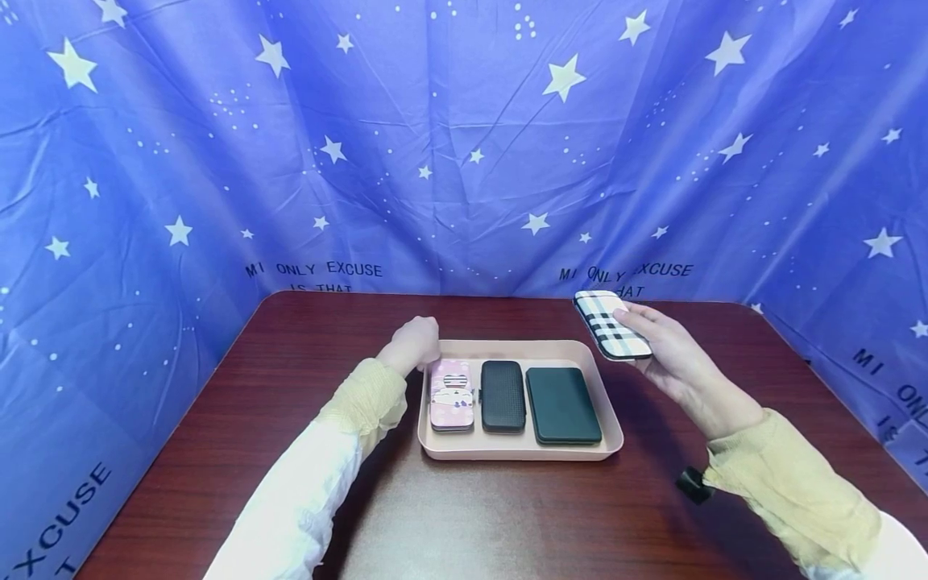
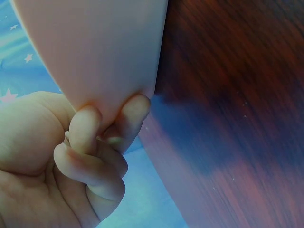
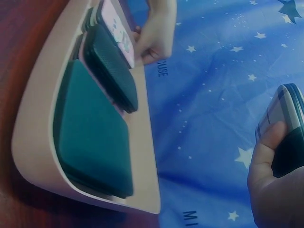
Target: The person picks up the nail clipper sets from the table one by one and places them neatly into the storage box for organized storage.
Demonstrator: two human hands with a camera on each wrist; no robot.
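My left hand [image 1: 415, 345] pinches the far left corner of a pale pink tray [image 1: 518, 453]; in the left wrist view the curled fingers [image 2: 85, 130] grip its wall. Up and to the right of the tray, my right hand [image 1: 674, 354] holds a flat plaid case [image 1: 609, 326], white with black and pale blue bands, thumb across its top. Inside the tray lie three cases side by side: a pink patterned case [image 1: 451, 415] by my left hand, a black textured case [image 1: 503, 396] in the middle and a dark green case [image 1: 564, 405] on the right.
The tray rests on a dark reddish wooden table [image 1: 464, 515]. A blue curtain [image 1: 435, 161] with white stars hangs behind the table and along both sides. Under my right sleeve shows a small black object [image 1: 694, 485].
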